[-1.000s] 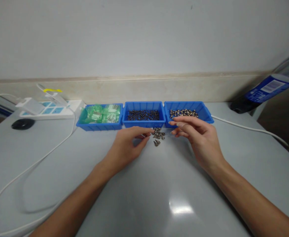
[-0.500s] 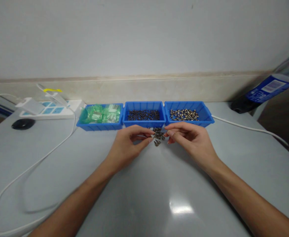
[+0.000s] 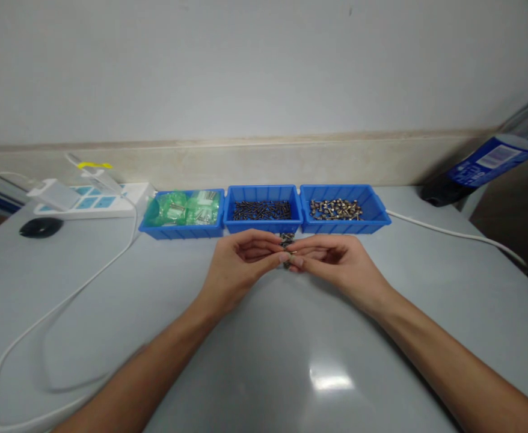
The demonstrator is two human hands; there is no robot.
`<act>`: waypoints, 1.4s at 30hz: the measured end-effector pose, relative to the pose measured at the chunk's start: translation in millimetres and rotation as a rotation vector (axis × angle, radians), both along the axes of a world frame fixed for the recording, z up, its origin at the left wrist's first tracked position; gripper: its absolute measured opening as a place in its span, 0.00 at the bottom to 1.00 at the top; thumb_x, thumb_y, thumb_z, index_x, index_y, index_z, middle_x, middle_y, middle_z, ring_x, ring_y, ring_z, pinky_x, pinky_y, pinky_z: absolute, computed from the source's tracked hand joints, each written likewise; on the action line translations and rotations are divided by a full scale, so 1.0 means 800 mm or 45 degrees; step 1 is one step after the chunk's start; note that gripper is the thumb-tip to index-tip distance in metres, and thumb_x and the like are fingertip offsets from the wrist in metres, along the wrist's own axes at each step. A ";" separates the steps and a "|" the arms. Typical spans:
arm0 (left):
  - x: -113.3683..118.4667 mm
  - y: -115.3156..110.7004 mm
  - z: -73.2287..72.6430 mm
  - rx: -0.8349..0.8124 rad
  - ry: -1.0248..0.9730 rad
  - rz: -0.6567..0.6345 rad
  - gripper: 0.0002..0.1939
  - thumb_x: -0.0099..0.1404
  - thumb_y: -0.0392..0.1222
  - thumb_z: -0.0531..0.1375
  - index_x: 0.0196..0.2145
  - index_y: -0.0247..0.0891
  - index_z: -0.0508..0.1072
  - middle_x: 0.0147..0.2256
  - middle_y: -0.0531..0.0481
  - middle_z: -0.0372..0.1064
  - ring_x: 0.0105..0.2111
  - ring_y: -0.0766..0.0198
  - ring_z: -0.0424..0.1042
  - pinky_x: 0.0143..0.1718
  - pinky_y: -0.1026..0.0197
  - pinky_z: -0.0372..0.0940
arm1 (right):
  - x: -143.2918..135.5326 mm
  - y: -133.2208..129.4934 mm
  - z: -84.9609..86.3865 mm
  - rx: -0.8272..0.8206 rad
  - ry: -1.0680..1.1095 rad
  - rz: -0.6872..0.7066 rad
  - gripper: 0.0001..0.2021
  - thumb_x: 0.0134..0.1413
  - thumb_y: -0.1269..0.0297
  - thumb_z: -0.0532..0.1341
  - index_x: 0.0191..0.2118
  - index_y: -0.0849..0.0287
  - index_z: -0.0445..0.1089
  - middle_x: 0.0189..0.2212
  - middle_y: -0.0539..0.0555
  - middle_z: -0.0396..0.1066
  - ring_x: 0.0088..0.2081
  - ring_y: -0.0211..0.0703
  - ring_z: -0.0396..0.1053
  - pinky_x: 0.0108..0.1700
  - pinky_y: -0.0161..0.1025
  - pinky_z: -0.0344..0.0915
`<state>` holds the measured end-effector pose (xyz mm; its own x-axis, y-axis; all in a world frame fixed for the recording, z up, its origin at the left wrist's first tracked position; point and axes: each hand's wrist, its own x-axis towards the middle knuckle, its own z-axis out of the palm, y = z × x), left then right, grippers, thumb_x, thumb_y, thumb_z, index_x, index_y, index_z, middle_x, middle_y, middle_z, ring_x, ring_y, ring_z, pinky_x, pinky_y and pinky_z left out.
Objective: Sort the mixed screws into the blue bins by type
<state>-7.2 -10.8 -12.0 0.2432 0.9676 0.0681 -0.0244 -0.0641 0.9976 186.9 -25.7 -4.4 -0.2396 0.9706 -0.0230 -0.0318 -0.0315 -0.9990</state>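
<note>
Leaning in over the table (image 3: 255, 361), the left hand (image 3: 236, 258) and the right hand (image 3: 349, 258) come together in front of the middle box (image 3: 264, 227), thumbs and fingers curled to narrow gaps, fingertips close enough that any space between them is hard to see. A small metal piece (image 3: 293, 252) shows at the fingertips; which hand grips it, I cannot tell. Just beyond, a little pile of loose screws (image 3: 286, 238) lies on the table against the boxes, partly hidden by the fingers. The middle box contains dark screws (image 3: 262, 210); the right box (image 3: 347, 227), shiny screws (image 3: 337, 209); the left box (image 3: 183, 233), green plastic bags (image 3: 174, 205). A power strip (image 3: 140, 201) sits beside the left box.
</note>
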 end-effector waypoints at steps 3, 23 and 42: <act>-0.004 0.001 -0.001 0.231 0.238 0.013 0.11 0.61 0.41 0.70 0.40 0.34 0.79 0.37 0.45 0.82 0.36 0.58 0.82 0.42 0.57 0.78 | 0.001 0.002 -0.002 -0.033 0.059 -0.059 0.09 0.47 0.61 0.74 0.36 0.56 0.82 0.30 0.55 0.82 0.32 0.45 0.80 0.39 0.40 0.77; -0.024 0.013 -0.019 1.167 1.180 -0.144 0.08 0.68 0.27 0.58 0.39 0.31 0.78 0.38 0.41 0.78 0.41 0.53 0.76 0.45 0.50 0.74 | 0.006 0.010 -0.003 0.106 0.192 -0.691 0.14 0.47 0.67 0.72 0.42 0.55 0.80 0.42 0.56 0.81 0.33 0.43 0.78 0.39 0.44 0.75; -0.008 0.001 0.001 0.372 0.254 0.047 0.09 0.60 0.33 0.68 0.41 0.35 0.78 0.36 0.48 0.81 0.36 0.61 0.82 0.43 0.63 0.78 | 0.006 0.004 -0.001 0.155 -0.042 -0.353 0.08 0.52 0.65 0.69 0.40 0.57 0.80 0.31 0.53 0.80 0.29 0.38 0.76 0.36 0.37 0.74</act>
